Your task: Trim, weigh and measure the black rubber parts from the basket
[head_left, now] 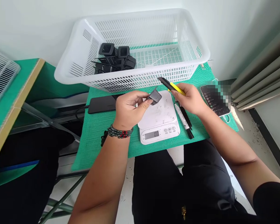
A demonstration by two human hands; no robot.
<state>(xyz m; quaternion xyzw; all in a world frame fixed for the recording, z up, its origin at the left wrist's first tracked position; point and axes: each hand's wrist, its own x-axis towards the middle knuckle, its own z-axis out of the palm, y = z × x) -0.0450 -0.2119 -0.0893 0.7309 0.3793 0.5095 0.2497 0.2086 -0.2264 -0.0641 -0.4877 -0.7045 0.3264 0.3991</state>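
My left hand (132, 109) pinches a small black plastic part (155, 95) with a squarish end, held above the white digital scale (157, 113). The scale's display reads 0.0. In my right hand (189, 96) is a yellow and black utility knife (174, 87), its dark blade pointing up and left toward the basket. The blade and the black part are apart. Just below my right hand, a white marker (182, 116) lies on the green mat beside the scale, with a dark pen-like item partly behind it.
A white plastic basket (140, 74) stands at the back, with several black square-ended parts (118, 57) at its left. A phone (215, 99) with a cable lies at the right. A flat black device (102, 104) sits left of the scale on the green mat (93, 149).
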